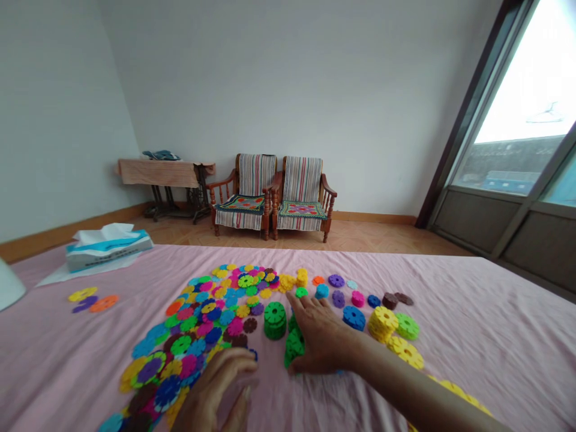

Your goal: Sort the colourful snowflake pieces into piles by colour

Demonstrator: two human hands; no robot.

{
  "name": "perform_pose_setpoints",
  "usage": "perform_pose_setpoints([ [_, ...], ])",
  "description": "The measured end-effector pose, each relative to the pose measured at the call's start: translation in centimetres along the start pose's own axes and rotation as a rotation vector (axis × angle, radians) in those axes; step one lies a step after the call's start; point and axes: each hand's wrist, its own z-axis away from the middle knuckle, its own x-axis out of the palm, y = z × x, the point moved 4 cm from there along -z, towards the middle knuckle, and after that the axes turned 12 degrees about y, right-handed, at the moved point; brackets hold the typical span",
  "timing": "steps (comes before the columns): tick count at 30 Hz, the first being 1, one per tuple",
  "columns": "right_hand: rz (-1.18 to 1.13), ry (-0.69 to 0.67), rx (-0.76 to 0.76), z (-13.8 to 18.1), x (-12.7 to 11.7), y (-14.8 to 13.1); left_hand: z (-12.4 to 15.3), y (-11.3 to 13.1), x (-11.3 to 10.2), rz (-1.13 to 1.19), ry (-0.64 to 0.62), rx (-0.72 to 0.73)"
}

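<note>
Loose green notched plastic discs (pixel 295 345) lie beside and partly under my right hand (pixel 321 336), which is spread over them with thumb and fingers apart. Its palm hides some of the discs. Just left of that hand stands a neat stack of green discs (pixel 275 320). My left hand (pixel 220 384) hovers at the near edge of a mixed pile of coloured discs (pixel 198 327), fingers bent and thumb apart, with nothing visible between them. A dark blue disc (pixel 254 354) shows partly at its fingertips.
Right of my hands are a blue stack (pixel 354 318), a yellow stack (pixel 383 324), and several smaller groups. Yellow discs (pixel 405 351) run beside my right forearm. A tissue pack (pixel 108 247) lies at the back left of the pink cloth (pixel 472 312). Two wooden chairs (pixel 301 192) stand beyond.
</note>
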Motion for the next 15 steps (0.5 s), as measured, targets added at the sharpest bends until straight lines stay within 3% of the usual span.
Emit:
perform_pose_setpoints([
  [3, 0.036, -0.030, -0.024, 0.1, -0.2, -0.2, -2.2, -0.8, 0.4, -0.079, -0.020, -0.077],
  [9, 0.054, -0.028, -0.066, -0.2, -0.2, -0.2, -8.2, -1.1, 3.8, -0.008, -0.332, -0.029],
  [15, 0.025, -0.010, -0.048, 0.0, -0.1, -0.5, -9.4, -0.1, 6.6, 0.001, -0.542, -0.010],
])
